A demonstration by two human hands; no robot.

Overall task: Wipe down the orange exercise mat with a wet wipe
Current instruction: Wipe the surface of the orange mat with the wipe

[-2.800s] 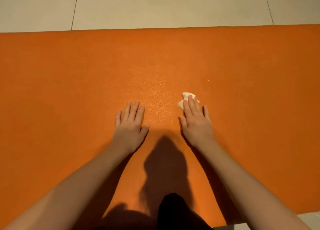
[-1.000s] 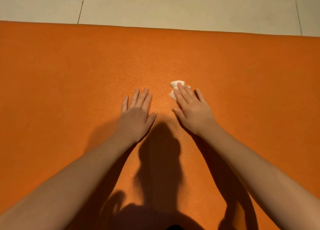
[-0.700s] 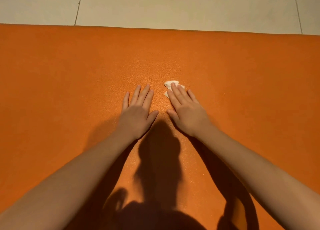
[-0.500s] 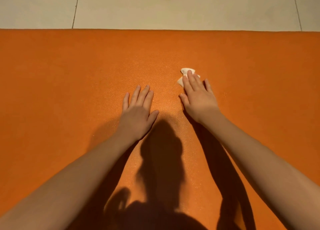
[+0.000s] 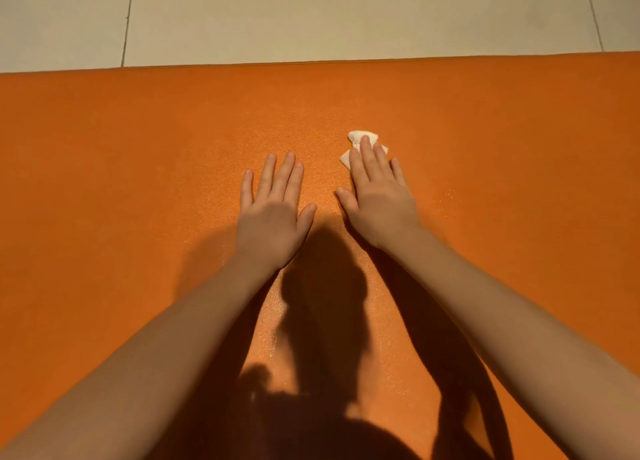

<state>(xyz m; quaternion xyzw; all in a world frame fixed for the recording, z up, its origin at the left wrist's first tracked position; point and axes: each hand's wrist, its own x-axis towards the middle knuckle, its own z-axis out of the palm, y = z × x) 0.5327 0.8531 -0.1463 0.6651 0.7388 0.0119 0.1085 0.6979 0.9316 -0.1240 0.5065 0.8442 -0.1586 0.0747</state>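
Orange mat (image 5: 138, 182) – finely pebbled, matt foam; white wipe (image 5: 360, 137) – crumpled cloth; floor tiles (image 5: 311, 16) – smooth, faintly glossy.

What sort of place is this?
Probably an indoor floor, in a home or a gym; I cannot tell which. An orange exercise mat lies on a pale tiled floor. The left hand rests flat on it, and the right hand presses a white wipe.

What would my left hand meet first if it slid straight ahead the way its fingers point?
Nothing, it seems: ahead of the left hand lies only bare orange mat, then the tiled floor. The wet wipe sits off to the right, under the right hand.
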